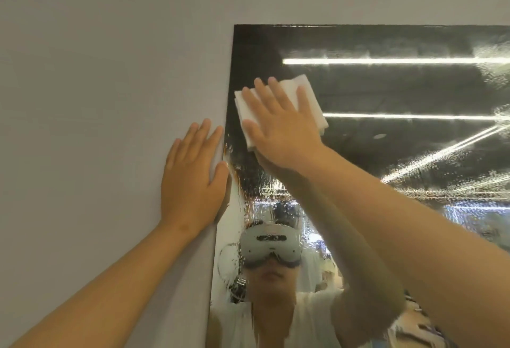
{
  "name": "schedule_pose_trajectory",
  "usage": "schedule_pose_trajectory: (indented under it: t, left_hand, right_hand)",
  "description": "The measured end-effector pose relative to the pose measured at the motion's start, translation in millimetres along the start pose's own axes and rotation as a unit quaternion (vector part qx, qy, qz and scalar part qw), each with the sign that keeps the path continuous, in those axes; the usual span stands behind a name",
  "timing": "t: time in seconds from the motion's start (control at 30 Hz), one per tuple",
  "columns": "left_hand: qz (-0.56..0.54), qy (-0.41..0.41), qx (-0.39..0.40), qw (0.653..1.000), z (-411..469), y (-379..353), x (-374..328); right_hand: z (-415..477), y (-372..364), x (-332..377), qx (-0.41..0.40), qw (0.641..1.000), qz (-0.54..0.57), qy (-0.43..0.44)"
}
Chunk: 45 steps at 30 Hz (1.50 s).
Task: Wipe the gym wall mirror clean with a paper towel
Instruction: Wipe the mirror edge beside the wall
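Observation:
The wall mirror fills the right half of the view, its top left corner high up. Droplets and wet streaks cover the glass, thickest at the lower left and far right. A folded white paper towel lies flat on the glass near that corner. My right hand presses it there with straight, spread fingers. My left hand rests flat on the grey wall, its thumb at the mirror's left edge.
The mirror reflects ceiling light strips and a person wearing a white headset. Bare grey wall runs to the left and above the mirror.

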<state>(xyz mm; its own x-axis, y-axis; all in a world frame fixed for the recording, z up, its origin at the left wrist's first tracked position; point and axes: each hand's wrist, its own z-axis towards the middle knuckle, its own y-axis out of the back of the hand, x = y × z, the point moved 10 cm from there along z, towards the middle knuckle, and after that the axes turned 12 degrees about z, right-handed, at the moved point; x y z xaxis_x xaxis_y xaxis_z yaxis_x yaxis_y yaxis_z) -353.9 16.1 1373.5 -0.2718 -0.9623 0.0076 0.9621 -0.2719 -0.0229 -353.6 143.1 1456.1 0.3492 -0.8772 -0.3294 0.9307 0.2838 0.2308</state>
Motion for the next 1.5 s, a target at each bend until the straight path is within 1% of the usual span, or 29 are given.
schedule_pose_trajectory:
  t: [0.13,0.2,0.3,0.37,0.43,0.53,0.7,0.83,0.97,1.1,1.17,1.33,1.5]
  left_hand:
    - [-0.036,0.011,-0.014,0.999,0.1,1.5,4.9]
    - [-0.041,0.009,-0.015,0.999,-0.4,2.5,5.3]
    - [-0.037,-0.005,-0.005,0.999,-1.8,1.4,4.8]
    - [-0.036,0.001,-0.007,0.999,-3.4,2.8,6.8]
    - [-0.029,0.016,-0.015,0.999,-5.7,5.0,8.4]
    - [-0.019,0.035,-0.022,0.999,-8.6,7.0,10.5]
    - [-0.022,0.031,-0.026,0.999,-9.5,6.8,10.8]
    - [-0.033,0.031,-0.039,0.998,-9.6,8.2,13.2]
    - [-0.074,0.05,-0.054,0.995,-10.1,9.4,17.1]
    - [-0.15,0.103,-0.078,0.98,-13.8,12.7,27.4]
    - [-0.164,0.104,-0.081,0.978,-15.5,14.0,28.0]
    - [-0.139,0.07,-0.069,0.985,-18.8,14.7,26.4]
    - [-0.067,0.025,-0.034,0.997,-16.8,12.4,13.3]
  right_hand:
    - [-53.6,-21.9,32.9,0.011,0.998,0.002,0.057]
    - [-61.8,-26.7,37.1,0.018,0.997,0.004,0.073]
    - [-53.9,-21.8,38.7,0.031,0.994,0.017,0.106]
    - [-39.6,-18.7,38.2,0.047,0.99,0.011,0.13]
    - [-20.0,-14.6,36.0,0.054,0.989,-0.008,0.136]
    - [19.6,-10.5,28.4,0.048,0.992,-0.016,0.115]
    - [84.5,1.2,15.3,0.028,0.998,-0.013,0.053]
    - [97.2,4.9,12.8,0.022,1.0,0.006,-0.001]
    - [81.4,-0.4,16.3,0.016,1.0,0.004,-0.015]
    - [49.0,-8.3,27.8,0.016,1.0,0.004,-0.004]
    - [29.2,-13.0,34.7,0.017,1.0,0.007,-0.001]
    - [-17.8,-23.0,49.7,0.013,1.0,0.016,0.006]
    - [-45.5,-28.8,54.6,0.002,1.0,0.026,0.009]
